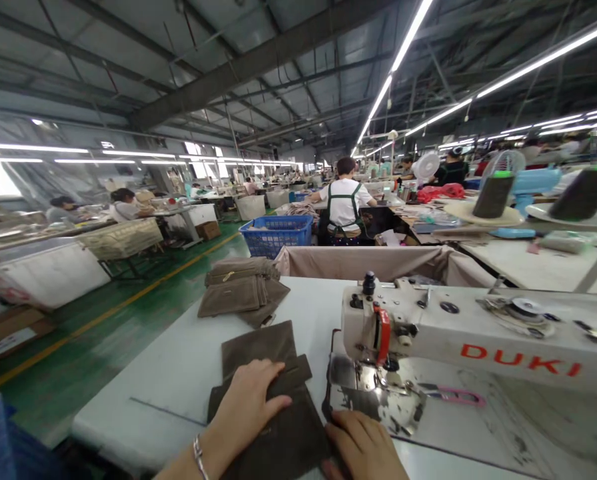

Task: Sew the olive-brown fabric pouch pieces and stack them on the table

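Note:
Dark brown fabric pieces (288,433) lie overlapped on the white sewing table in front of me. My left hand (251,400) rests on them, fingers stretched over the upper pieces and thumb spread. At the right edge of the fabric, beside the machine's needle plate, my right hand (363,443) has its fingers bent and closed on the border; the fingertips are partly hidden. A white sewing machine (458,333) marked DUKI stands to the right. On its bed lie thread snips with a pink handle (461,396).
A stack of brown sewn pieces (241,290), one with a zipper, sits at the table's far left corner. Beyond are a fabric-lined bin (363,263), a blue crate (277,230) and a seated co-worker (346,200). Dark thread cones (496,195) stand at the right.

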The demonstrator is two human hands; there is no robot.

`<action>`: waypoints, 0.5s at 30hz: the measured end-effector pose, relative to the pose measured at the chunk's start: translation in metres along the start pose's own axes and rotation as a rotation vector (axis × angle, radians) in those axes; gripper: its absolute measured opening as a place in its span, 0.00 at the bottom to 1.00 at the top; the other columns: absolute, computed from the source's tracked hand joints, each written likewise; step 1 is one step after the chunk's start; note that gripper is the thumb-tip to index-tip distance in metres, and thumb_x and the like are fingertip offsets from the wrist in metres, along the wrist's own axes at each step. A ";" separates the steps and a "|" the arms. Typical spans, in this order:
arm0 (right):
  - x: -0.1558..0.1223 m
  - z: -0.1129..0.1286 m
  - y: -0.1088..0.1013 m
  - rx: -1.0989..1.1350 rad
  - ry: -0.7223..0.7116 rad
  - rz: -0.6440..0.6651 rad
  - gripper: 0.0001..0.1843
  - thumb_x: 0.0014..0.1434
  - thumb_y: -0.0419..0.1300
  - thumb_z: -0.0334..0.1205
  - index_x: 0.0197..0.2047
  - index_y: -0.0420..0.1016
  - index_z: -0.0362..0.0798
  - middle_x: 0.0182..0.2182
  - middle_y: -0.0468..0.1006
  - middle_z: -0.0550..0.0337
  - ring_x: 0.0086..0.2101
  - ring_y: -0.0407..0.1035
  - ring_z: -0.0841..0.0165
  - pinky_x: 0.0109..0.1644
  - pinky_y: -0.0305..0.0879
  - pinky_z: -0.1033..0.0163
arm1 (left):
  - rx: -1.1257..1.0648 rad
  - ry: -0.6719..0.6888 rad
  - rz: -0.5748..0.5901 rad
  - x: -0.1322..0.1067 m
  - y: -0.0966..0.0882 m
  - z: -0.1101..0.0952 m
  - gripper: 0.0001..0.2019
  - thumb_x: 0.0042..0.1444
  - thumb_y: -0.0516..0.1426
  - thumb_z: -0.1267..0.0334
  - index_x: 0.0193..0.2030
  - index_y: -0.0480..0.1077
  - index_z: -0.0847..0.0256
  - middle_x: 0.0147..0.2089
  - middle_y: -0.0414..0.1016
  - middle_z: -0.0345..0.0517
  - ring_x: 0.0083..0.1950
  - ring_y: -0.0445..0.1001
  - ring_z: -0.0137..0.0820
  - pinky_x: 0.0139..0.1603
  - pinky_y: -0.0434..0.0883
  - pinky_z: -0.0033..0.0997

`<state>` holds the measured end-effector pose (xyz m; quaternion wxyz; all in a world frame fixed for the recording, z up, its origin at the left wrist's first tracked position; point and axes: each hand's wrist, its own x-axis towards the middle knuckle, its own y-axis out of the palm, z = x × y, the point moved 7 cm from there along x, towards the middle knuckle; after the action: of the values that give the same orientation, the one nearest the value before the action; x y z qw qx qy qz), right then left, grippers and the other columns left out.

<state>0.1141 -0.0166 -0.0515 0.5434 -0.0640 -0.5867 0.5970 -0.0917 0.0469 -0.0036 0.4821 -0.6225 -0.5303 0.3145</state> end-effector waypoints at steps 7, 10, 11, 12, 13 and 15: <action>0.008 0.005 -0.007 0.170 0.191 0.153 0.18 0.52 0.62 0.35 0.47 0.75 0.56 0.51 0.74 0.56 0.51 0.67 0.54 0.53 0.63 0.51 | -0.117 -0.023 0.013 0.018 -0.003 -0.018 0.07 0.44 0.58 0.72 0.31 0.67 0.59 0.37 0.69 0.43 0.42 0.68 0.38 0.45 0.63 0.35; 0.013 0.006 -0.019 0.221 0.331 0.112 0.09 0.54 0.63 0.42 0.40 0.76 0.53 0.51 0.73 0.53 0.52 0.65 0.52 0.55 0.62 0.48 | -0.233 -0.004 0.101 0.009 -0.002 -0.035 0.07 0.44 0.55 0.74 0.30 0.65 0.59 0.29 0.68 0.38 0.32 0.68 0.32 0.34 0.63 0.29; 0.014 0.006 -0.025 0.246 0.362 0.078 0.06 0.55 0.62 0.41 0.37 0.76 0.53 0.51 0.73 0.52 0.52 0.65 0.52 0.55 0.61 0.48 | -0.292 0.006 0.137 0.004 -0.005 -0.042 0.07 0.46 0.55 0.73 0.33 0.66 0.59 0.29 0.69 0.37 0.32 0.69 0.31 0.33 0.63 0.27; 0.015 0.007 -0.032 0.280 0.379 0.048 0.03 0.57 0.61 0.40 0.35 0.75 0.52 0.51 0.72 0.52 0.53 0.64 0.53 0.56 0.60 0.48 | -0.393 0.014 0.182 -0.002 -0.008 -0.049 0.08 0.48 0.55 0.72 0.37 0.67 0.60 0.31 0.72 0.38 0.33 0.71 0.31 0.33 0.65 0.27; 0.016 0.008 -0.039 0.324 0.380 0.032 0.03 0.58 0.60 0.40 0.34 0.74 0.52 0.51 0.72 0.52 0.54 0.63 0.54 0.57 0.60 0.48 | -0.533 0.017 0.234 -0.008 -0.012 -0.056 0.10 0.50 0.56 0.70 0.41 0.68 0.61 0.35 0.74 0.40 0.37 0.73 0.32 0.36 0.67 0.27; 0.018 0.010 -0.051 0.430 0.368 0.034 0.06 0.60 0.58 0.42 0.32 0.73 0.52 0.52 0.72 0.53 0.54 0.63 0.55 0.57 0.60 0.49 | -0.855 -0.004 0.341 -0.020 -0.021 -0.070 0.13 0.55 0.58 0.64 0.47 0.69 0.62 0.43 0.76 0.46 0.45 0.74 0.36 0.44 0.68 0.30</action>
<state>0.1290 -0.0242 0.0009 0.6319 -0.0645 -0.3370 0.6949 -0.0409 0.0079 0.0374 0.1223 -0.8433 -0.5033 0.1432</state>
